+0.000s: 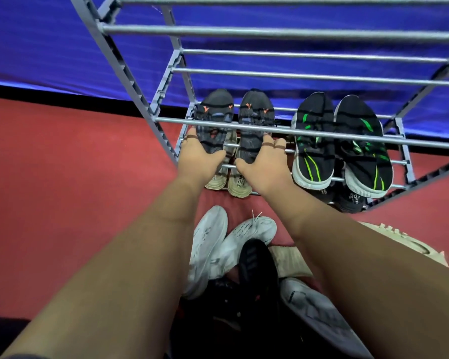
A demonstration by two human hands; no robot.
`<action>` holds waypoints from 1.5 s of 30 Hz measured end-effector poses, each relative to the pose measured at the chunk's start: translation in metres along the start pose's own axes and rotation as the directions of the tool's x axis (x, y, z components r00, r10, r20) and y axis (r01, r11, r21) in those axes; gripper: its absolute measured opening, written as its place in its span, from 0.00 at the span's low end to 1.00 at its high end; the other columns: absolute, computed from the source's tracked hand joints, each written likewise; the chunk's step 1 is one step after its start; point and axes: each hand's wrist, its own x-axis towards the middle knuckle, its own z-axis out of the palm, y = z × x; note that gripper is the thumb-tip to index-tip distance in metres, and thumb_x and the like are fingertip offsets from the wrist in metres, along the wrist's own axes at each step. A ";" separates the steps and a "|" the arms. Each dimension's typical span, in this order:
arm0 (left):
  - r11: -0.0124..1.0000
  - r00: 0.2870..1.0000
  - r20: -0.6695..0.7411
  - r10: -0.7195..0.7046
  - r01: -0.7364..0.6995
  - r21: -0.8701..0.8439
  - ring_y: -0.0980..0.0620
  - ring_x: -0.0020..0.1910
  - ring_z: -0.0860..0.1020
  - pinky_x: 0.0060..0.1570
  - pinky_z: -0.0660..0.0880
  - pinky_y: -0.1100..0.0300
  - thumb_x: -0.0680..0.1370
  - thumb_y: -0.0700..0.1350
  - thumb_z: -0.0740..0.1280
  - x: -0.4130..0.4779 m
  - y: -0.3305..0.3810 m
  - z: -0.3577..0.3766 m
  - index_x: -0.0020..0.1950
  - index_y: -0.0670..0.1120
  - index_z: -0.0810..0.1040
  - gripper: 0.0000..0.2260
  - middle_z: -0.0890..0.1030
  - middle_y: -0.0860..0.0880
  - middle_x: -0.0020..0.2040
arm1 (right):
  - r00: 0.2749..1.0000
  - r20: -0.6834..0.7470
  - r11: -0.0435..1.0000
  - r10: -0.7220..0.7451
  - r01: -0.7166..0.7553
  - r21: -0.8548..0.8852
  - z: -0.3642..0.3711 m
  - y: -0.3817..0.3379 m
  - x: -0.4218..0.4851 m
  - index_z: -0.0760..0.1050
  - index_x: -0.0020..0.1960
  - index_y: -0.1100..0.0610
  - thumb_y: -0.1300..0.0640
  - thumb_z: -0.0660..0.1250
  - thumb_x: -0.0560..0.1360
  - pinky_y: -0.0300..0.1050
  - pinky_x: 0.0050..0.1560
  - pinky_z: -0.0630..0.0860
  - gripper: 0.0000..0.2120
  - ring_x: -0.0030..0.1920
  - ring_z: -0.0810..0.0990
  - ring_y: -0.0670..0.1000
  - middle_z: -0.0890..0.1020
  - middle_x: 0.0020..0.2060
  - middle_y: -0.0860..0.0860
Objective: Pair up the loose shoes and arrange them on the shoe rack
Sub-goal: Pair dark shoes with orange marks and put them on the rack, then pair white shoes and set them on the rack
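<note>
A grey metal shoe rack stands in front of me. On its middle shelf lie two dark shoes with orange marks, the left one and the right one, side by side with toes pointing away. My left hand grips the heel of the left dark shoe, and my right hand grips the heel of the right one. A black pair with green stripes sits to their right on the same shelf. Loose shoes lie on the floor between my arms: two white ones, a black one and a grey-white one.
A beige pair and a black pair rest on the shelf below. A cream shoe lies on the red floor at the right. A blue sheet hangs behind the rack. The upper shelves hold only bars.
</note>
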 end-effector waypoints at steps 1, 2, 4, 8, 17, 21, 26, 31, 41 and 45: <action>1.000 1.000 0.013 0.005 -0.004 -0.012 0.42 0.64 0.81 0.66 0.77 0.47 0.70 0.49 0.77 0.001 -0.001 0.000 0.75 0.43 0.69 0.36 0.81 0.42 0.65 | 1.000 -0.007 1.000 -0.006 0.006 0.005 0.000 0.001 0.000 0.61 0.80 0.58 0.41 0.74 0.72 0.56 0.68 0.74 0.44 0.68 0.73 0.66 0.64 0.72 0.60; 1.000 1.000 0.026 0.006 -0.005 -0.022 0.43 0.64 0.81 0.66 0.77 0.46 0.70 0.49 0.78 0.002 -0.003 0.000 0.75 0.44 0.68 0.36 0.81 0.42 0.65 | 1.000 -0.010 1.000 -0.014 0.014 0.012 0.000 0.002 0.000 0.62 0.79 0.58 0.41 0.75 0.72 0.57 0.69 0.74 0.44 0.68 0.73 0.66 0.65 0.71 0.60; 1.000 0.999 0.047 -0.001 0.002 -0.020 0.43 0.66 0.80 0.68 0.76 0.46 0.72 0.50 0.79 0.004 -0.004 0.000 0.77 0.43 0.66 0.38 0.80 0.42 0.68 | 1.000 -0.003 0.999 -0.030 0.030 0.028 -0.001 0.004 -0.002 0.62 0.79 0.58 0.42 0.76 0.72 0.57 0.70 0.73 0.43 0.69 0.73 0.66 0.66 0.71 0.61; 1.000 0.999 0.026 -0.023 0.023 0.000 0.43 0.70 0.77 0.71 0.73 0.46 0.73 0.52 0.79 0.004 -0.005 0.002 0.79 0.41 0.64 0.41 0.77 0.41 0.72 | 0.999 0.001 0.998 -0.040 0.040 0.054 -0.004 0.004 -0.007 0.59 0.81 0.59 0.43 0.76 0.73 0.56 0.72 0.70 0.45 0.72 0.71 0.64 0.67 0.73 0.62; 0.996 0.966 -0.245 -0.086 0.076 -0.050 0.41 0.74 0.68 0.76 0.64 0.46 0.82 0.55 0.66 -0.047 -0.018 0.011 0.77 0.38 0.68 0.29 0.71 0.40 0.73 | 0.992 0.019 0.982 -0.127 0.123 0.147 -0.023 0.021 -0.046 0.67 0.73 0.58 0.53 0.70 0.75 0.53 0.68 0.73 0.29 0.67 0.75 0.57 0.73 0.68 0.57; 0.976 0.964 -0.234 -0.124 0.161 0.145 0.36 0.69 0.71 0.70 0.68 0.45 0.81 0.46 0.65 -0.080 -0.034 0.025 0.69 0.36 0.70 0.21 0.72 0.37 0.69 | 0.968 -0.020 0.955 -0.249 0.249 0.161 -0.024 0.048 -0.074 0.66 0.75 0.61 0.61 0.66 0.76 0.54 0.70 0.73 0.28 0.65 0.77 0.58 0.75 0.66 0.58; 0.811 0.894 0.285 -0.347 0.132 0.571 0.39 0.66 0.77 0.65 0.76 0.49 0.79 0.50 0.68 -0.133 -0.054 0.049 0.71 0.40 0.72 0.23 0.77 0.40 0.68 | 0.970 0.211 0.991 -0.125 0.130 -0.011 -0.013 0.104 -0.110 0.60 0.79 0.59 0.58 0.66 0.78 0.54 0.65 0.75 0.32 0.64 0.78 0.58 0.76 0.68 0.59; 0.715 0.690 0.596 -0.411 -0.161 0.680 0.47 0.43 0.79 0.40 0.71 0.56 0.80 0.48 0.68 -0.179 -0.066 0.062 0.65 0.41 0.77 0.17 0.79 0.47 0.45 | 0.901 0.433 0.981 0.025 0.062 -0.186 -0.001 0.154 -0.146 0.69 0.71 0.60 0.52 0.68 0.79 0.48 0.51 0.72 0.23 0.60 0.80 0.63 0.82 0.60 0.60; 0.634 0.650 0.651 -0.392 -0.322 0.703 0.39 0.52 0.80 0.46 0.77 0.47 0.75 0.42 0.70 -0.210 -0.105 0.054 0.75 0.46 0.60 0.31 0.79 0.43 0.52 | 0.832 0.547 0.981 0.090 0.019 -0.192 0.026 0.167 -0.180 0.73 0.68 0.62 0.49 0.68 0.80 0.46 0.46 0.72 0.22 0.55 0.81 0.58 0.83 0.54 0.57; 0.636 0.634 0.681 -0.366 -0.363 0.681 0.40 0.52 0.80 0.47 0.78 0.48 0.75 0.39 0.70 -0.216 -0.119 0.053 0.74 0.43 0.60 0.30 0.79 0.43 0.56 | 0.815 0.565 0.970 0.130 0.014 -0.244 0.032 0.157 -0.184 0.78 0.58 0.66 0.52 0.68 0.81 0.50 0.49 0.75 0.16 0.54 0.81 0.61 0.81 0.50 0.59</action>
